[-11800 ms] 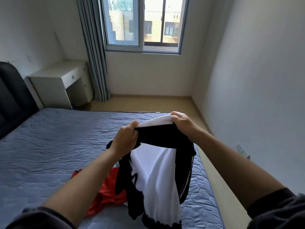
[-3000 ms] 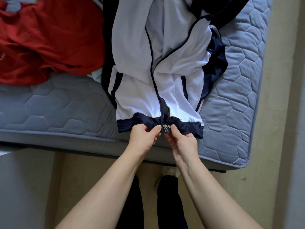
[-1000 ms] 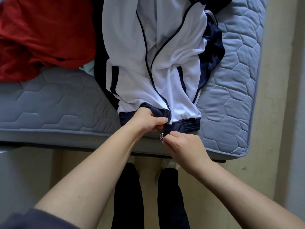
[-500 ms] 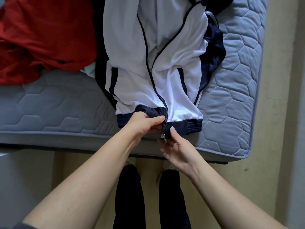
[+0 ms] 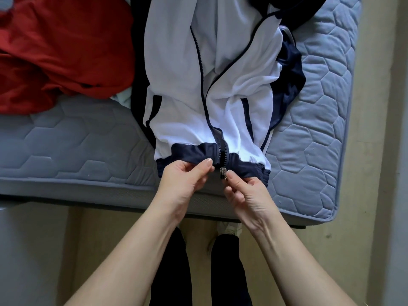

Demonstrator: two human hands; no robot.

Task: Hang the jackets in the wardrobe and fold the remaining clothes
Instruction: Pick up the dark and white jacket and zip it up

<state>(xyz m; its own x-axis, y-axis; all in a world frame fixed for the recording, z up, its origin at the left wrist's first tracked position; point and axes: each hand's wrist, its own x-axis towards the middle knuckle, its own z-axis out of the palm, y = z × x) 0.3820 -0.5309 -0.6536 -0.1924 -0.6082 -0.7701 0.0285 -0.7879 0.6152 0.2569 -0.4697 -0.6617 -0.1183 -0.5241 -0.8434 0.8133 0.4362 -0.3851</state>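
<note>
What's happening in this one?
A person stands at the mattress edge, working on a white and navy jacket laid across it. The left hand pinches the navy hem beside the zip; the right hand pinches the other side at the zip slider, at the very bottom. Higher up the front lies open. A red garment lies alongside, untouched.

The right hand point(image 5: 247, 191), open below the hem half a second ago, now pinches the zipper pull point(image 5: 223, 173). The left hand point(image 5: 185, 180) has turned its grip on the jacket point(image 5: 187, 85), and its thumb now shows.
</note>
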